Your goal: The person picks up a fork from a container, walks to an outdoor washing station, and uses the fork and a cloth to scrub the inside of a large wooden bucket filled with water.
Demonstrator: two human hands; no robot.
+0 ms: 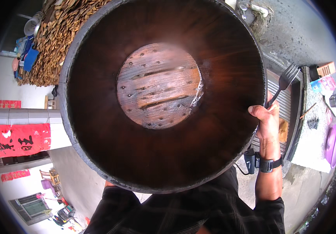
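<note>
A large round wooden barrel [232, 137] is held up before me, its open mouth facing my eyes. Slots and small holes show in its pale round base board [159, 87]. My right hand [266, 120] grips the right rim, thumb inside, and also holds a dark metal fork [285, 80] whose tines point up and away outside the barrel. A strap with a small black device [250, 161] is on my right wrist. My left hand is out of view; only a little of the left arm shows below the barrel's lower left rim.
Stacked split firewood [50, 44] rises at the upper left. A ledge [311, 137] on the right bears a purple basin [333, 144], packets and a stick. Behind my right hand lies a ribbed washboard-like surface [279, 93]. Wooden chairs [50, 177] stand at the lower left.
</note>
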